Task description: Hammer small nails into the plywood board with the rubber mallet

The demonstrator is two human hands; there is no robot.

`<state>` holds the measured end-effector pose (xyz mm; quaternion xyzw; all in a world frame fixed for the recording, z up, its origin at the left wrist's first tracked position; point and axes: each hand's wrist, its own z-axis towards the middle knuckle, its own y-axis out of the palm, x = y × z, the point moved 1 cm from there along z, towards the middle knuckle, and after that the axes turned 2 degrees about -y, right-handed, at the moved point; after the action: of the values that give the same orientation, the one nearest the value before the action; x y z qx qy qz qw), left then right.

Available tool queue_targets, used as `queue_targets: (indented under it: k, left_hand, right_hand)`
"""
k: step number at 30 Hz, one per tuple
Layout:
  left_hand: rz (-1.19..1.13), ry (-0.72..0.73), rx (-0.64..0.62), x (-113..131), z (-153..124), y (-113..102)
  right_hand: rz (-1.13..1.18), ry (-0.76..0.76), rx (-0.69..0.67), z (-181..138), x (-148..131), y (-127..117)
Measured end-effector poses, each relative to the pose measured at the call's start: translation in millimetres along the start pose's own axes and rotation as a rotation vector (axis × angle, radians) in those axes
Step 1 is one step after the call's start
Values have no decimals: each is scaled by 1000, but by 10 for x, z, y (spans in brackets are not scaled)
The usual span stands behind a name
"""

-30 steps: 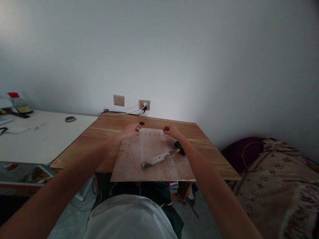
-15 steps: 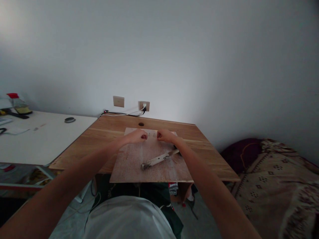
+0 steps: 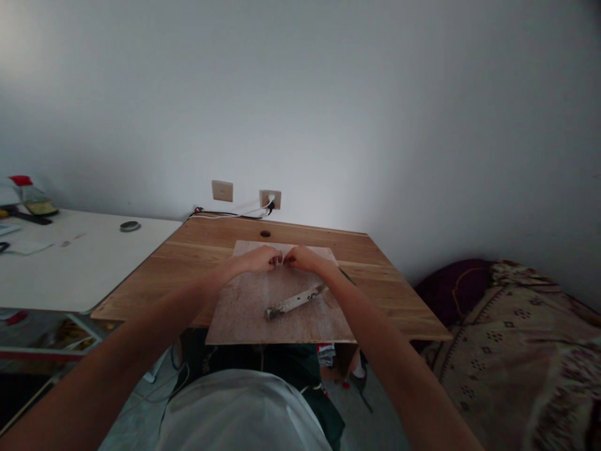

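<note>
A thin reddish-brown board [image 3: 253, 313] lies on the wooden table, its near edge jutting over the table's front. Above its far part, my left hand [image 3: 260, 258] is closed, thumb and fingertips pinched together. Close by on its right, my right hand [image 3: 303, 258] is closed in a similar pinch, the fingertips almost meeting. Anything between the fingers is too small to make out. Nearer me on the board rests a tool with a worn, whitish, dark-stained handle [image 3: 295, 302]; my right forearm hides its far end.
Beneath the board is the wooden table [image 3: 154, 269], with a round hole [image 3: 265, 233] near the wall. Cables run to a wall socket [image 3: 271, 199]. At left, a white table [image 3: 94, 263] bears a red-capped bottle [image 3: 35, 197] and a round lid [image 3: 130, 226]. Patterned cloth [image 3: 498, 351] lies at right.
My right hand has moved left, closing the gap to my left hand. My left hand has shifted only slightly. More of the tool's far end is now behind my right forearm.
</note>
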<state>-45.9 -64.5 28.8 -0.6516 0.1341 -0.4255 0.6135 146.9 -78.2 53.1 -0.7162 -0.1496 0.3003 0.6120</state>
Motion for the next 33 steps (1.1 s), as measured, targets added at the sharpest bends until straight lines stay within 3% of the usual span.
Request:
queue_targets:
  k: [3,10,14,17,24,28,33]
  left_hand:
    - [-36,-35,7,-1,-11,-53]
    - [19,-187,255,-232,-56,-134]
    - [62,-212,240,-343,-74,-84]
    - [20,-204,227,-384,-60,-27]
    - [-25,-225,337,-449,2,86]
    - [-58,-228,408,-455,18,86]
    - [-261,-243,572,-445,73,-55]
  right_hand:
    - [0,11,21,9,-20,-3]
    - [-16,173,167,-87,178,-216]
    - [-79,375,271,-161,431,-250]
    - [-97,468,256,-195,572,-145]
    - [-94,462,210,-196,658,67]
    - [-73,450,236,-193,666,53]
    - [-32,458,302,-186,625,-48]
